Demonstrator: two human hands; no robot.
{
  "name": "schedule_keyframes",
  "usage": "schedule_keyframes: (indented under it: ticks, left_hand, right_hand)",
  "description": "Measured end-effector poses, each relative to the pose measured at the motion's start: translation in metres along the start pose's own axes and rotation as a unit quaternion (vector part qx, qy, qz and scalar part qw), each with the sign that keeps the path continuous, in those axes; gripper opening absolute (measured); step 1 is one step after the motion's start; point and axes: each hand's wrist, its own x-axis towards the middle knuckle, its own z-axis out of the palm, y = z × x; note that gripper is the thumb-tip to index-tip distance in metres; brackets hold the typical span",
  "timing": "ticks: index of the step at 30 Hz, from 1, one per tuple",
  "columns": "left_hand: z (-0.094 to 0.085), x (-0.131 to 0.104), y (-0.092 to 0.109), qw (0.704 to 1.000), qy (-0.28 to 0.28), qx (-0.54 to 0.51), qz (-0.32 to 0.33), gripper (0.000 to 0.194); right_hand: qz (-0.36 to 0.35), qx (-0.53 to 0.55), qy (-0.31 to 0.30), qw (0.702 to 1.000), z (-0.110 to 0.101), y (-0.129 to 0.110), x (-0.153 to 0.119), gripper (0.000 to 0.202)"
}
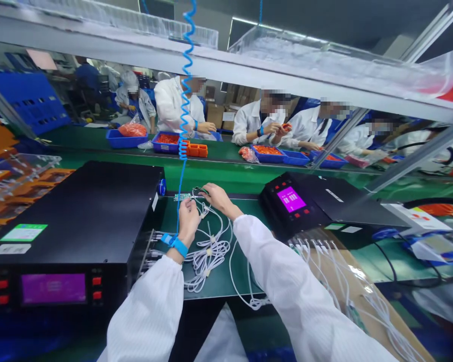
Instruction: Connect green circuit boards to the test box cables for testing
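Note:
My left hand [189, 217], with a blue strap [179, 246] at the wrist, has its fingers closed on a small green circuit board [181, 196] above the green mat [162, 211]. Just to the right, my right hand [217, 197] pinches something thin and dark beside the board; white cable runs down from there. Bundles of white cable [209, 251] lie on the mat below both hands. A coiled blue cord [187, 65] hangs down in front of the left hand.
A black device [79, 211] with a purple screen stands at left, another [335, 201] at right with white cables [324, 251] plugged in. Across the bench, people in white coats sit behind blue bins [266, 153] of orange parts. A shelf [249, 65] crosses overhead.

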Motion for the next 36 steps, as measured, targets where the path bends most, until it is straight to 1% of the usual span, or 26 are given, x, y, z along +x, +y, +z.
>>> schedule_keyframes:
  ticks: [1, 3, 5, 7, 9, 11, 14, 17, 20, 22, 24, 28, 31, 33, 36]
  left_hand:
    - [0.001, 0.001, 0.003, 1.000, -0.006, 0.002, 0.000, 0.002]
    - [0.004, 0.002, 0.008, 1.000, -0.019, 0.011, 0.005, 0.011]
    - [0.004, 0.000, 0.009, 0.999, -0.028, 0.019, 0.016, 0.014]
    - [0.004, -0.003, 0.009, 0.997, -0.045, 0.032, 0.045, 0.013]
    - [0.001, -0.006, 0.010, 0.992, -0.072, 0.058, 0.091, 0.016]
    - [-0.002, -0.009, 0.011, 0.982, -0.096, 0.092, 0.136, 0.019]
    - [-0.008, -0.012, 0.015, 0.969, -0.111, 0.147, 0.164, 0.021]
    - [-0.016, -0.015, 0.021, 0.956, -0.111, 0.203, 0.182, 0.021]
    - [-0.022, -0.018, 0.024, 0.930, -0.112, 0.264, 0.232, 0.020]
    - [-0.023, -0.021, 0.024, 0.912, -0.133, 0.287, 0.262, 0.025]
    - [-0.022, -0.024, 0.023, 0.902, -0.151, 0.295, 0.278, 0.031]
    - [-0.020, -0.028, 0.022, 0.898, -0.161, 0.298, 0.281, 0.033]
    - [-0.022, -0.028, 0.023, 0.897, -0.171, 0.300, 0.276, 0.033]
    - [-0.023, -0.028, 0.023, 0.894, -0.176, 0.303, 0.280, 0.033]
    - [-0.024, -0.028, 0.021, 0.886, -0.165, 0.316, 0.296, 0.033]
  right_hand:
    - [-0.021, 0.008, 0.017, 1.000, -0.002, 0.000, -0.007, 0.027]
    - [-0.072, 0.029, 0.059, 0.995, -0.006, 0.001, -0.022, 0.026]
    - [-0.117, 0.044, 0.100, 0.987, -0.010, 0.003, -0.035, 0.026]
    - [-0.144, 0.038, 0.122, 0.981, -0.014, 0.007, -0.045, 0.026]
    - [-0.168, 0.008, 0.128, 0.978, -0.018, 0.011, -0.052, 0.025]
    - [-0.190, -0.037, 0.123, 0.973, -0.021, 0.015, -0.056, 0.027]
    - [-0.215, -0.107, 0.099, 0.966, -0.024, 0.018, -0.061, 0.032]
    - [-0.237, -0.167, 0.055, 0.956, -0.029, 0.016, -0.065, 0.031]
    - [-0.259, -0.207, 0.014, 0.943, -0.032, 0.010, -0.066, 0.026]
    - [-0.263, -0.218, 0.002, 0.940, -0.032, 0.006, -0.065, 0.025]
    - [-0.263, -0.211, 0.006, 0.941, -0.031, 0.004, -0.062, 0.027]
    - [-0.277, -0.190, 0.017, 0.942, -0.029, 0.006, -0.059, 0.028]
    - [-0.292, -0.175, 0.017, 0.940, -0.032, 0.008, -0.061, 0.026]
    - [-0.289, -0.177, 0.011, 0.941, -0.035, 0.008, -0.063, 0.026]
    - [-0.284, -0.207, -0.013, 0.936, -0.043, 0.004, -0.065, 0.027]
